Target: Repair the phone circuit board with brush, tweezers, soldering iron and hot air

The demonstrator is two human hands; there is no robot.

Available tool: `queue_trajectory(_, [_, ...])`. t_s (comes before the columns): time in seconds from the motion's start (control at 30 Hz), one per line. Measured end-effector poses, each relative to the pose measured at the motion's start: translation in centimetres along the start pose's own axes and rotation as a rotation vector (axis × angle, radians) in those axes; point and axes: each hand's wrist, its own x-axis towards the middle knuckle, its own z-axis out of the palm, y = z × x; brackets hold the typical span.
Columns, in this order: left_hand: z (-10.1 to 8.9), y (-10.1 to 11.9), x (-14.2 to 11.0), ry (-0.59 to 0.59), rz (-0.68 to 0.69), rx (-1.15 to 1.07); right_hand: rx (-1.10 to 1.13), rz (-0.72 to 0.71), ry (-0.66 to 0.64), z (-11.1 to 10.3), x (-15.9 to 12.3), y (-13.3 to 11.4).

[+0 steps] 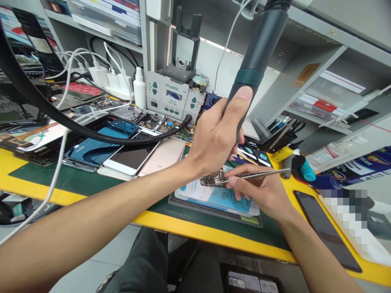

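Observation:
My left hand (215, 136) is wrapped round the dark handle of a hot-air tool (259, 44), its nozzle pointing down and hidden behind the fingers. My right hand (262, 191) pinches metal tweezers (259, 175), whose tips reach a small circuit board (210, 180). The board lies on a blue and white sheet (214, 197) over a dark work mat (210, 209). The tool's thick black hose (61, 118) runs left across the bench.
Several phones and opened handsets (128, 156) lie in a row at the left on the green, yellow-edged bench (201, 234). A grey rework station (174, 97) stands behind. A dark phone (324, 230) lies at right, with screwdrivers (301, 167), chargers (106, 77) and white cables around.

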Motion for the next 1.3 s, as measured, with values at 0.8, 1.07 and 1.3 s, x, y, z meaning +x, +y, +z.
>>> queue_trajectory(0.8, [-0.15, -0.20, -0.13, -0.020, 0.032, -0.023, 0.008, -0.023, -0.018, -0.17, -0.01, 0.26])
queue_trajectory(1.07, [0.02, -0.09, -0.15, 0.009, -0.003, -0.040, 0.005, -0.021, -0.020, -0.24, 0.01, 0.39])
queue_trajectory(1.3, [0.02, -0.20, -0.16, 0.001, 0.020, -0.041, -0.003, -0.028, -0.021, -0.17, 0.02, 0.18])
